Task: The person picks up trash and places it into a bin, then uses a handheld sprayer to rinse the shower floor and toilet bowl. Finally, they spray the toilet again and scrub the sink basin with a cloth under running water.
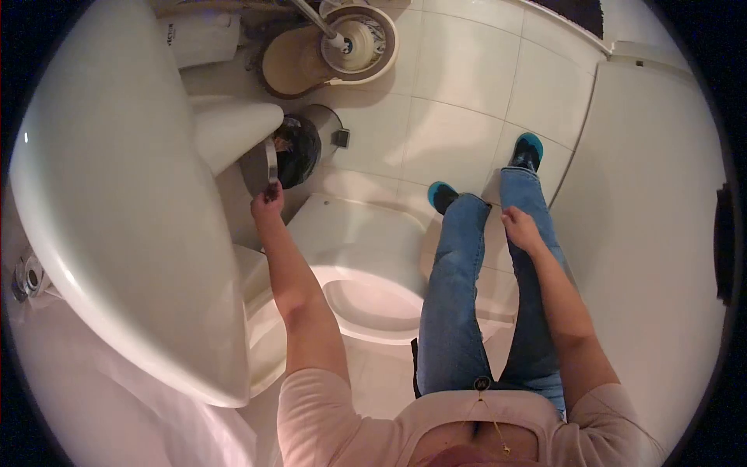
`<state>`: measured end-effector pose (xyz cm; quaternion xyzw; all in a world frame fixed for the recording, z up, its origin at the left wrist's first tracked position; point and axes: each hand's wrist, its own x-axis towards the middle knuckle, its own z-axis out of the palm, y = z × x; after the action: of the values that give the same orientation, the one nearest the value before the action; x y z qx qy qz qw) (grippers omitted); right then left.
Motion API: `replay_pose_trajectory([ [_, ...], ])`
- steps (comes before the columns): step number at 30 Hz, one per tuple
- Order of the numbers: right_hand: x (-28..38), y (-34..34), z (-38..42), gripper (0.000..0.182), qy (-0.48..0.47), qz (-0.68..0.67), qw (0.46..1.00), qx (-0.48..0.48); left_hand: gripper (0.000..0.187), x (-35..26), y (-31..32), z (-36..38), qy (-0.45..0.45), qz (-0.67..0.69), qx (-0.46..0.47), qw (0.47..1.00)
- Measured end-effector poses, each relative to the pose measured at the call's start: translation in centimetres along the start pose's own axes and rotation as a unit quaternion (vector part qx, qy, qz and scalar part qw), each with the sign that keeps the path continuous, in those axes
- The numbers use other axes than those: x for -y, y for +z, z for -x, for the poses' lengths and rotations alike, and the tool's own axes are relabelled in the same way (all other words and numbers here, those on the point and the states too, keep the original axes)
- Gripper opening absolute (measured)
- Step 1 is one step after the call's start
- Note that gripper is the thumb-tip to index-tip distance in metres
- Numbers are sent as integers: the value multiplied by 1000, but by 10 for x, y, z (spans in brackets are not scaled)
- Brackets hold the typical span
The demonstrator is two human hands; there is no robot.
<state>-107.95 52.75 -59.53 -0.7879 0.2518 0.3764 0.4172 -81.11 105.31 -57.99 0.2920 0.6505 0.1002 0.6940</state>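
Note:
My left hand reaches out beside the toilet, its fingers closed on the edge of a trash bin lid, which stands tilted up. The trash bin has a metallic side and a black bag inside, with some brownish waste showing in its opening. In front of my jeans, near one knee, is my right hand with its fingers curled in. Nothing shows in that hand.
A white washbasin fills the left side, close to my left arm. The toilet stands below the bin. Beyond is a spin mop bucket with a mop handle. A pale panel runs along the right.

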Motion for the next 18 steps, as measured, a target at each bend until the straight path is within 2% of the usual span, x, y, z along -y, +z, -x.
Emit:
replay_pose_trajectory([
  [4, -16, 3, 6, 26, 0, 8, 1000, -1, 20, -10, -26, 26, 29, -7, 24, 999],
  [7, -15, 3, 20, 27, 17, 4, 1000, 12, 22, -22, -51, 63, -1, -9, 8, 1000],
  [10, -12, -1, 39, 28, -3, 4, 1000, 6, 21, -24, -83, 80, -89, 28, 64, 994],
  [12, -10, -6, 52, 29, -22, -7, 1000, -2, 20, -16, -96, 87, -161, 67, 55, 983],
  [16, 17, -42, 85, 29, -21, -44, 999, -4, 20, 15, -88, 121, -240, 115, -46, 963],
  [18, 28, -67, 100, 28, -14, -57, 998, -13, 18, 37, -84, 141, -310, 125, -53, 941],
])
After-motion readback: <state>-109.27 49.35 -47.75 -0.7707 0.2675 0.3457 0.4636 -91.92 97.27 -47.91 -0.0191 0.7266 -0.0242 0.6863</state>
